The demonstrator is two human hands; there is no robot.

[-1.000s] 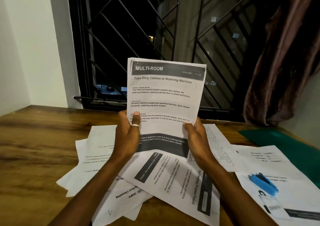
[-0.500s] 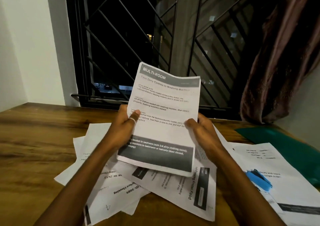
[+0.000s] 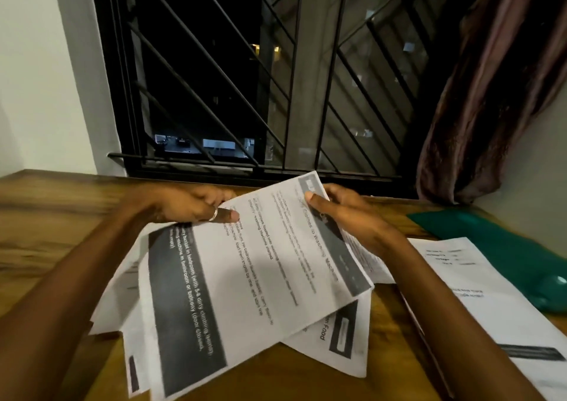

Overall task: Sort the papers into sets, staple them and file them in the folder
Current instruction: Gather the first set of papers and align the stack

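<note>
Both hands hold one printed sheet, now turned sideways and tilted low over the table. My left hand, with a ring on the thumb, pinches its far left edge. At the sheet's dark header end, my right hand grips with the thumb on top. Beneath it lie several loose papers in a rough pile. A green folder lies at the right, partly under more white sheets. No stapler shows in this view.
The wooden table runs to a barred window at the back. A brown curtain hangs at the right, and a white wall stands at the left.
The sheet has come down from upright in front of the window, rotated sideways and lowered over the pile. The view has shifted, and the blue stapler is no longer in sight.
</note>
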